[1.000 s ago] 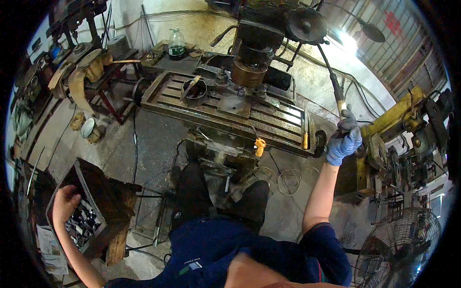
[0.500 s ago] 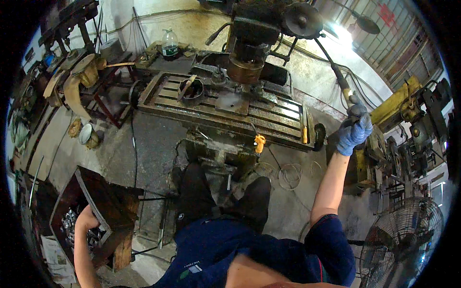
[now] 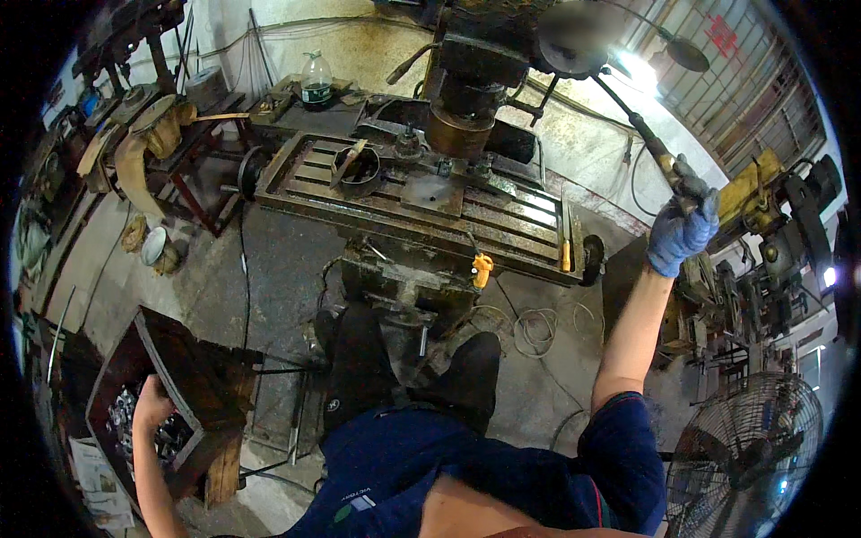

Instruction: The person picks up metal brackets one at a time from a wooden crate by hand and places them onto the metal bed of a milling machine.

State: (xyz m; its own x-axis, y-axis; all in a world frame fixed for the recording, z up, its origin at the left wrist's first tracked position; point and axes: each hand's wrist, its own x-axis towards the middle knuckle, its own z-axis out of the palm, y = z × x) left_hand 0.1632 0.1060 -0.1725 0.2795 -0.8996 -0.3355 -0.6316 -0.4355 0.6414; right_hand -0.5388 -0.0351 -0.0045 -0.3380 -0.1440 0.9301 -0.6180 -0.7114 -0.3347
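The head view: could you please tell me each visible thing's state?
Box: open-topped, holding metal parts
Left hand: bare, inside it
Right hand: gloved, closed around the lever
Pot: uncovered, tool across its rim
Bottle: upright
Light: lit
Fan: upright; whether spinning, unclear

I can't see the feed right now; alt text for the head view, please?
A bare left hand is inside a dark box of small metal parts, its grip hidden, while a gloved right hand grips a long lever. Ahead, a dark pot sits on the slotted table of a milling machine.
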